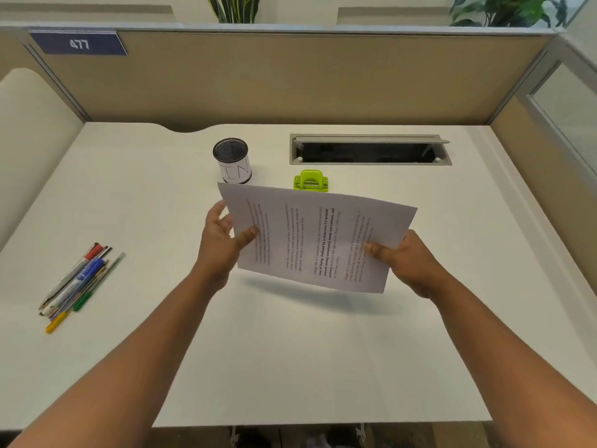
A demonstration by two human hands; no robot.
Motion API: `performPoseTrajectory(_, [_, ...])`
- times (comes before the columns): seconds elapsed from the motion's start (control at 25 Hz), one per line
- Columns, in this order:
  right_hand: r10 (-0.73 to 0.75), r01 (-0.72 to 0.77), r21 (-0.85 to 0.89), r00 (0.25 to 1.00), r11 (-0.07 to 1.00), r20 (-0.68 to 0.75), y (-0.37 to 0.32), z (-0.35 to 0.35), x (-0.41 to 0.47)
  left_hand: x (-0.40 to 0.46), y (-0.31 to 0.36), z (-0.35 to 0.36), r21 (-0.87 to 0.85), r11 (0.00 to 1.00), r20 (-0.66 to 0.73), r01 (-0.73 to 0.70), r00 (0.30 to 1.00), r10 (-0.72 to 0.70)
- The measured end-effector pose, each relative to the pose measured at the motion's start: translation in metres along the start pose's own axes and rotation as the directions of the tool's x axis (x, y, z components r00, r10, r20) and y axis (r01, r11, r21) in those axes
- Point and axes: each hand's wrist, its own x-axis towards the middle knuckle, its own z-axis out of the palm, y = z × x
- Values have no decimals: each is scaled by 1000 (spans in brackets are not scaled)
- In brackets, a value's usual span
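The left hand [222, 245] and the right hand [412, 265] hold the paper [319, 240] in the air above the desk [290, 350]; each thumb pinches one side edge against the fingers; probably this keeps the sheet flat for the green punch [310, 181] just behind.

Office cubicle, numbered partition [79, 43], white desk [290, 350]

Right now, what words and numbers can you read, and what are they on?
"477" on the blue sign on the partition.
"IN" on the white label of the mesh cup.
Printed lines on the paper, held by the left hand and right hand: too small and blurred to read.
Pens and green hole punch: nothing readable.
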Motion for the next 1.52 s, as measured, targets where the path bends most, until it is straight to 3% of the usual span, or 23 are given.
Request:
performPoseTrajectory(0.2, [-35, 34, -37, 999, 999, -39, 3, -4, 0, -7, 3, 5, 22, 999, 103, -41, 994, 39])
performPoseTrajectory(0.56, [-75, 86, 36, 967, 996, -244, 15, 19, -3, -28, -3, 31, -12, 980, -174, -198, 966, 193])
performPoseTrajectory(0.68, [-61, 87, 81, 957, 993, -285, 24, 25, -5, -30, -10, 33, -43, 986, -194, -160, 970, 148])
performPoseTrajectory(0.88, [82, -72, 49, 967, 996, -241, 54, 36, -12, -42, -41, 35, 42, 999, -70, -9, 998, 12])
performPoseTrajectory(1.04, [80, -63, 71, 956, 996, -281, 51, 34, -12, -40, -43, 34, 65, 998, -89, -21, 996, 27])
performPoseTrajectory(1.52, [69, -67, 14, 973, 998, -219, 59, 34, -18, -45, -57, 35, 145, 989, -50, -27, 998, 34])
